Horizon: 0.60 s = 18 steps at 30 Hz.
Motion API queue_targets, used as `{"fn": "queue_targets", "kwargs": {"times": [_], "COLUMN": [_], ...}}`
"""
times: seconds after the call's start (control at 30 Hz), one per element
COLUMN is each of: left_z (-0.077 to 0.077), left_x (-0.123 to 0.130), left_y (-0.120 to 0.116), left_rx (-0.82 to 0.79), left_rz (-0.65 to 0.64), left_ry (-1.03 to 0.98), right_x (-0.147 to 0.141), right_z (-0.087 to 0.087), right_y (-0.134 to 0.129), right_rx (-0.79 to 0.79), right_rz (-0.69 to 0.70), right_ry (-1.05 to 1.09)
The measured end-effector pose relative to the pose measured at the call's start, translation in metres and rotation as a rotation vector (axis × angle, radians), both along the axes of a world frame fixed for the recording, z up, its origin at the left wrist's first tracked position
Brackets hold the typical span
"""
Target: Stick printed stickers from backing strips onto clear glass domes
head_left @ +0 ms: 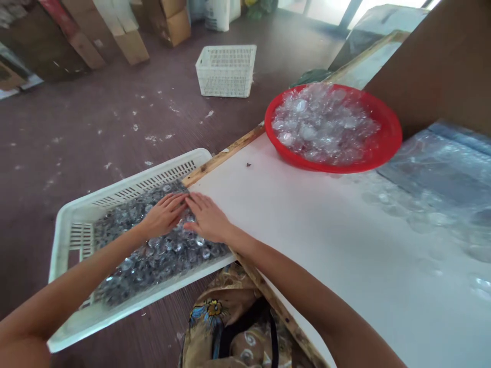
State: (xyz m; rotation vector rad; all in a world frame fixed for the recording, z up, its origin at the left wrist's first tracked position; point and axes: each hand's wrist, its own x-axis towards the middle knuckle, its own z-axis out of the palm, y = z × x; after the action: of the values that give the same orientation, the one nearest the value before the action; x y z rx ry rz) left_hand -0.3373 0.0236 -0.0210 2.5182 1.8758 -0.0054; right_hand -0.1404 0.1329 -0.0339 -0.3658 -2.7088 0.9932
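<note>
My left hand lies palm down over a heap of small clear plastic pieces, its fingers stretched out. Beside it, my right hand is also spread flat, at the table's corner, with its fingertips close to or touching those of the left. Neither hand visibly grips anything; what lies under the palms is hidden. The pieces look round and shiny and fill much of a white plastic basket with slotted sides. The basket sits just left of the white table, partly under its wooden edge.
A red basin heaped with clear plastic pieces stands at the table's far side. Clear plastic bags and scattered round pieces lie at the right. Another white basket is on the floor, with cardboard boxes behind.
</note>
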Motion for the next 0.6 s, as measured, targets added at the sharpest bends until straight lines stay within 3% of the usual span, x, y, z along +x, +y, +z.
{"fn": "queue_targets", "kwargs": {"times": [0.07, 0.13, 0.23, 0.33, 0.43, 0.5, 0.6], "left_z": [-0.010, -0.023, -0.042, -0.061, -0.077, -0.084, -0.088], "left_x": [-0.025, -0.039, -0.028, 0.008, 0.035, 0.033, 0.006], "left_y": [-0.042, -0.075, -0.101, -0.099, -0.086, -0.082, -0.091], "left_rx": [-0.045, -0.089, -0.148, -0.222, -0.249, -0.241, -0.215], "left_rz": [0.079, 0.213, 0.336, 0.184, 0.090, 0.187, 0.429], "left_ry": [0.032, 0.051, 0.055, -0.015, -0.069, -0.055, -0.005], "right_x": [-0.010, -0.006, 0.022, 0.056, 0.074, 0.073, 0.059], "right_z": [0.007, 0.011, 0.005, -0.011, -0.024, -0.028, -0.027], "right_y": [-0.013, -0.010, 0.023, 0.062, 0.084, 0.088, 0.092], "right_rx": [-0.101, -0.161, -0.074, 0.048, 0.162, 0.209, 0.273], "right_rz": [0.092, 0.083, -0.159, -0.488, -0.588, -0.611, -0.622], "right_ry": [0.053, 0.151, 0.263, 0.199, 0.075, 0.012, -0.029]}}
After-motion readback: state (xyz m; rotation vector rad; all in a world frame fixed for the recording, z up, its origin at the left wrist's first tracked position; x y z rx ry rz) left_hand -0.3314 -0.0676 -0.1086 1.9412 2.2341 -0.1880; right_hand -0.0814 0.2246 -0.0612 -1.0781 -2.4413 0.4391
